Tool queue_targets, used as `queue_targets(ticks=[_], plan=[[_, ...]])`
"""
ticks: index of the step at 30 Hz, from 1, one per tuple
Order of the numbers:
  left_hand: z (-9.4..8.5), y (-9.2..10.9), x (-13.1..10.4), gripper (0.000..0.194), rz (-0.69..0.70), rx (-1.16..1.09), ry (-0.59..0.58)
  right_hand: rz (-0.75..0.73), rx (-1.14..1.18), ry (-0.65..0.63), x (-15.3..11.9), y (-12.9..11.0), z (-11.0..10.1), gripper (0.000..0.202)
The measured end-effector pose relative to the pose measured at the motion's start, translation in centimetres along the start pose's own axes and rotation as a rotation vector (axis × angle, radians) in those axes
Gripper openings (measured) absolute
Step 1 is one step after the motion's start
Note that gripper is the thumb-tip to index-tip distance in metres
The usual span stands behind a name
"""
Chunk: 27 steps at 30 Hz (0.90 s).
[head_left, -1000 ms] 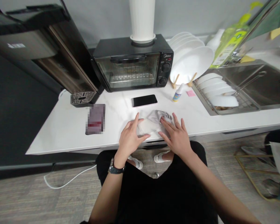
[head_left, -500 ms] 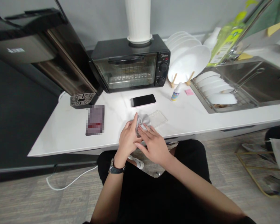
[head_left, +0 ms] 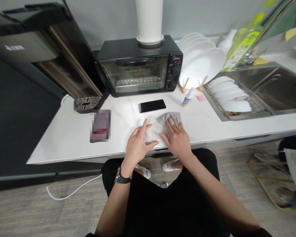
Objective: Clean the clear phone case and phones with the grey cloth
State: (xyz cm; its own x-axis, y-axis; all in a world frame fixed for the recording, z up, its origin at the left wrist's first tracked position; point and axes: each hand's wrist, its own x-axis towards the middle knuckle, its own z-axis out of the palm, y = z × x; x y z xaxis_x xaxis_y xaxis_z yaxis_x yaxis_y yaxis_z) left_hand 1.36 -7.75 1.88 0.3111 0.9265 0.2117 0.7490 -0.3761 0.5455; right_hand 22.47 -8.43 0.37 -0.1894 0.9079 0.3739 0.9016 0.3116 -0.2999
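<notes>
A grey cloth [head_left: 167, 117] lies bunched on the white counter near its front edge. My right hand [head_left: 178, 140] presses on the cloth with its fingertips, the thumb spread to the left. A clear, thin phone case [head_left: 154, 131] rests flat on the counter, and my left hand [head_left: 137, 141] touches its left end, thumb and fingers apart around it. Behind them lies a phone [head_left: 152, 106] with a dark screen facing up. A small white spray bottle [head_left: 187, 98] stands to the right of the phone.
A black toaster oven [head_left: 140, 65] stands at the back, a white container [head_left: 150, 21] on it. Plates [head_left: 202, 65] in a rack and a sink [head_left: 281, 89] are to the right. A blurred dark item [head_left: 101, 125] and a drink machine [head_left: 86, 103] are on the left.
My right hand has slid right with the grey cloth, away from my left hand. The clear case between the hands is more exposed. My left hand has opened wider.
</notes>
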Motion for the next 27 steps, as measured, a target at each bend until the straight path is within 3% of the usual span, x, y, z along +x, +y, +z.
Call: queue_targets(ticks=[4, 7, 10, 14, 17, 19, 23, 27], plan=[[0.0, -0.4, -0.1, 0.106, 0.013, -0.009, -0.007, -0.069, 0.095, -0.048, 0.5, -4.1, 1.2, 0.071], [0.1, -0.8, -0.2, 0.104, 0.004, 0.021, -0.012, -0.17, 0.172, -0.107, -0.7, -5.6, 0.6, 0.066], [0.2, -0.8, -0.2, 0.107, -0.013, 0.034, -0.004, -0.224, 0.224, -0.138, -2.3, -4.5, -0.8, 0.057], [0.0, -0.2, -0.1, 0.112, 0.012, 0.002, 0.002, -0.116, 0.156, -0.076, -3.2, -0.7, -2.3, 0.047], [-0.1, 0.1, 0.0, 0.112, 0.007, 0.0, -0.003, -0.03, 0.068, -0.008, -2.3, 1.2, -1.9, 0.051], [-0.1, 0.1, 0.1, 0.113, -0.001, -0.001, -0.007, 0.005, 0.037, 0.029, -1.3, 1.2, -0.9, 0.06], [0.0, -0.2, 0.1, 0.11, 0.01, -0.007, 0.004, 0.016, 0.066, 0.041, 0.5, -1.6, 1.3, 0.076], [0.2, -0.9, -0.1, 0.102, 0.033, 0.012, 0.0, -0.117, 0.166, -0.045, -0.3, -5.3, 1.4, 0.07]])
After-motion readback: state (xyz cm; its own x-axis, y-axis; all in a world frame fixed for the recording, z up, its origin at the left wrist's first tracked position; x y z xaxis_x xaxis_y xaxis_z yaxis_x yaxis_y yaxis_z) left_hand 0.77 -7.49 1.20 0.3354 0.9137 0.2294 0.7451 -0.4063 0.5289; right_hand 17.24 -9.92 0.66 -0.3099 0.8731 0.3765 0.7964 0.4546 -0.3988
